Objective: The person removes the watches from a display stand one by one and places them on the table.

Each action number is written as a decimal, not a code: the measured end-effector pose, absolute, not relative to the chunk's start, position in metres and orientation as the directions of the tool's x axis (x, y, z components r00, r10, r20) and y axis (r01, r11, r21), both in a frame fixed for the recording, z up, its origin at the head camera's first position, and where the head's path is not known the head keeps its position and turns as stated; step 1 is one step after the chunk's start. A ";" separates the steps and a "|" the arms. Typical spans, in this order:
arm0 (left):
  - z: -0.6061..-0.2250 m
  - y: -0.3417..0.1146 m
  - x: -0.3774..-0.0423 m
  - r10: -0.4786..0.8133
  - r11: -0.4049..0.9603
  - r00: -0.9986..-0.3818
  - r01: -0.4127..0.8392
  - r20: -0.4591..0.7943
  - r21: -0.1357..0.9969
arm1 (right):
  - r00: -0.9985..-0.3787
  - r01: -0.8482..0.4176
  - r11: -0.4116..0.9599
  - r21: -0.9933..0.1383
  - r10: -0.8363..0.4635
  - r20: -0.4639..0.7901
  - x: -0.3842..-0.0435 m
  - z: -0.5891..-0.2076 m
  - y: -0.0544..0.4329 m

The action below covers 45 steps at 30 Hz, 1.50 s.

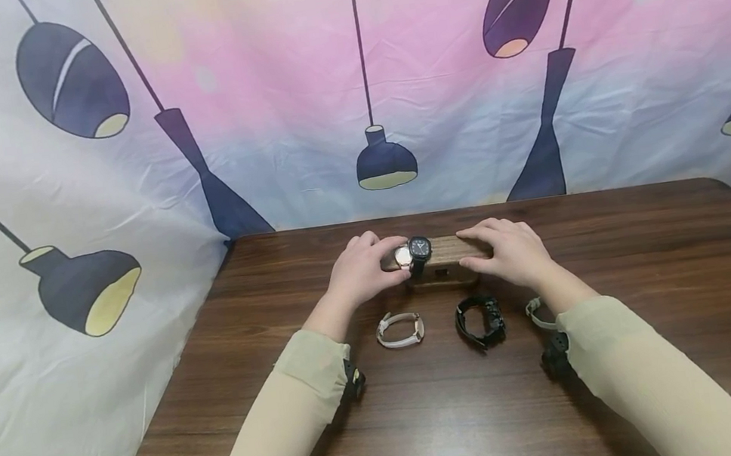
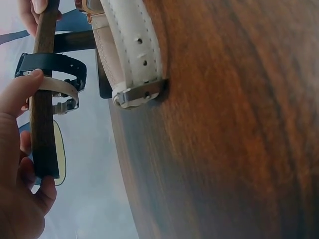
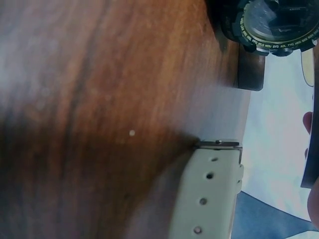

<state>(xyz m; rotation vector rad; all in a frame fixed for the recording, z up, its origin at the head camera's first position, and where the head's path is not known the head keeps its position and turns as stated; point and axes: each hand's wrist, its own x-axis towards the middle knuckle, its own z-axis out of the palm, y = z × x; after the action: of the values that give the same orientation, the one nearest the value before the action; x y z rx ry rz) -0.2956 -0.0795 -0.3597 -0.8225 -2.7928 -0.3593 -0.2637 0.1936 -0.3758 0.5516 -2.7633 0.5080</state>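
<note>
At a woodgrain table (image 1: 430, 418), the left hand (image 1: 362, 268) and right hand (image 1: 513, 249) are gripping a wooden watch stand (image 1: 446, 250), best kept level.

A dark brown wood-grain table (image 1: 432, 433) with a rounded far corner bears a wooden stand (image 1: 448, 250) near its back edge. Before it lie, left to right, a white-strapped watch (image 1: 399, 343), a chunky black watch (image 1: 494, 317) and a partly hidden pale-strapped watch (image 1: 536, 316).
</note>
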 end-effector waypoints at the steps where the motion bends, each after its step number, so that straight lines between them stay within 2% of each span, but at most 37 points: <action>1: -0.360 -0.079 -0.296 0.501 0.816 -0.823 0.552 0.266 0.172 | -0.889 -0.414 0.865 -0.284 -0.316 0.332 -0.264 -0.376 0.194; 24: -0.358 -0.085 -0.294 0.490 0.840 -0.826 0.533 0.280 0.104 | -0.887 -0.420 0.863 -0.281 -0.325 0.328 -0.264 -0.374 0.192; 45: -0.364 -0.101 -0.298 0.453 0.842 -0.831 0.517 0.322 0.151 | -0.888 -0.415 0.865 -0.281 -0.317 0.335 -0.265 -0.375 0.193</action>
<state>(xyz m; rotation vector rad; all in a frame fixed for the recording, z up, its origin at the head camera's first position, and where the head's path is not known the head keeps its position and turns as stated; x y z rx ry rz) -0.2981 -0.1009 -0.3639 -0.7386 -2.7469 -0.3369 -0.2646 0.1926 -0.3748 0.5529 -2.7607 0.5061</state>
